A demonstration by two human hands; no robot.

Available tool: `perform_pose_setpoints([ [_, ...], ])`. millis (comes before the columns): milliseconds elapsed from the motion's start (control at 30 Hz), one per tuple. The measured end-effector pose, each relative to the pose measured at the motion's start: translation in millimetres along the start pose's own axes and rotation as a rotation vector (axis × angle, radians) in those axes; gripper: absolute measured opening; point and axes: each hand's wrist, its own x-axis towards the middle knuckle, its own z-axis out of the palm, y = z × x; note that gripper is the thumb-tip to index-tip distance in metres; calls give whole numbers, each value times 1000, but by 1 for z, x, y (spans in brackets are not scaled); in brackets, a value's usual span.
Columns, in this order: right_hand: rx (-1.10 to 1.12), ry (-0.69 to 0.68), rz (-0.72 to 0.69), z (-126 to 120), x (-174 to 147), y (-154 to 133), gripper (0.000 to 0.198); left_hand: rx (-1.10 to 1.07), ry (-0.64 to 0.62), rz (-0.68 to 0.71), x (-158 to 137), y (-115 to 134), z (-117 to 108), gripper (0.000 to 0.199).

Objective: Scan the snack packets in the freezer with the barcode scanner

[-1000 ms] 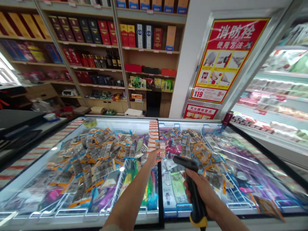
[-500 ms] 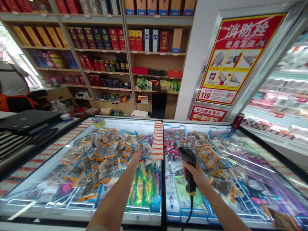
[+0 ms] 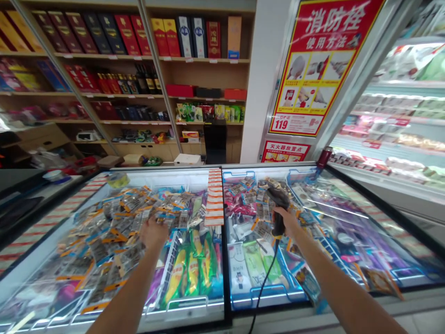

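My left hand (image 3: 153, 232) is over a heap of small clear snack packets (image 3: 130, 234) with orange and blue edges, in the left freezer chest. Its fingers are blurred against the packets, so whether they grip one cannot be seen. In my right hand (image 3: 288, 221) is a black handheld barcode scanner (image 3: 279, 198), held by its handle with the head tilted up to the left. A dark cable (image 3: 261, 290) hangs from it toward the bottom edge. Beneath the scanner, the right chest holds similar packets (image 3: 262, 211) and pale green packages (image 3: 255, 264).
Corn in green wrappers (image 3: 193, 266) lies beside a white wire divider (image 3: 170, 260). A strip of price labels (image 3: 214, 197) runs along the bar between the chests. Sliding glass (image 3: 351, 227) covers the right side. Shelves of boxes (image 3: 208, 60) stand behind; a red can (image 3: 324, 157) sits at the back rim.
My left hand has moved left and nearer, away from the label strip, over the packets. The scanner in my right hand has shifted right relative to the middle bar. My view has tilted downward.
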Motion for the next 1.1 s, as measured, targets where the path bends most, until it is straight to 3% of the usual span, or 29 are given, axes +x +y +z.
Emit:
perform_pose_setpoints([
  [67,-13,38,3,-14,0,0,16,-44,-35,171,-21,37,13,42],
  [167,-18,102,19,-29,-10,7,14,-269,-275,297,-72,102,44,35],
  [300,14,160,27,-38,-25,20,13,-649,-660,170,-152,175,86,33],
  [433,57,189,21,-47,-38,28,14,-803,-698,17,-199,211,111,36],
  [500,68,197,25,-50,-43,29,15,-845,-734,-73,-204,217,121,36],
  [567,80,199,37,-51,-48,30,15,-867,-848,-169,-197,217,130,35],
  [633,112,179,59,-48,-53,29,15,-860,-961,-226,-182,213,136,31],
  [733,173,107,98,-32,-58,25,15,-881,-1006,-253,-154,202,133,16],
  [833,212,27,145,-5,-62,21,16,-1020,-988,-382,-128,188,119,9],
  [967,213,-72,233,37,-68,19,28,-1439,-879,-622,-103,176,99,18],
  [1100,180,-112,342,70,-75,16,28,-1675,-770,-690,-89,169,87,20],
])
